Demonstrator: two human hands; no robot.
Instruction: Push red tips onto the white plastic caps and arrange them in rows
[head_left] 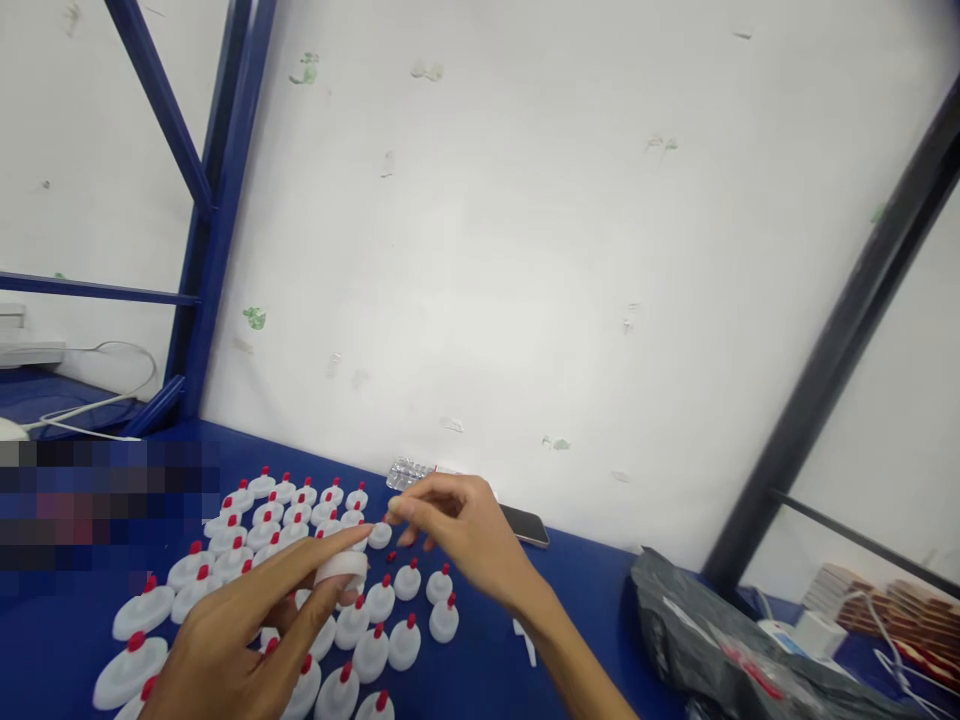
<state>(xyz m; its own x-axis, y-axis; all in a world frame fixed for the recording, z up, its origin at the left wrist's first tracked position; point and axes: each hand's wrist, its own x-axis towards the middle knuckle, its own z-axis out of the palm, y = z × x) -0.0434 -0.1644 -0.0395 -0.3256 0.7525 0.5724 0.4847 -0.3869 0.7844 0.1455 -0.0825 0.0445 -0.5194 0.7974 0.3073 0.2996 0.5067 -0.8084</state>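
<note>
My left hand (259,610) reaches in from the lower left, its thumb and fingers closed around a white round cap (341,568) seen from the side. My right hand (454,515) is a little farther away, with thumb and forefinger pinched together; whatever is between the tips is too small to make out. Under and around both hands stand many white dome-shaped caps with red tips (380,600), in loose rows on the blue table (480,670). A small loose red piece (391,557) lies between the hands.
Behind my right hand lie a phone (527,526) and a clear blister pack (409,473) by the white wall. A white strip (529,645) lies right of my forearm. A grey plastic bag (697,630) sits at the right, near a dark post and stacked items. Blue posts (217,210) stand left.
</note>
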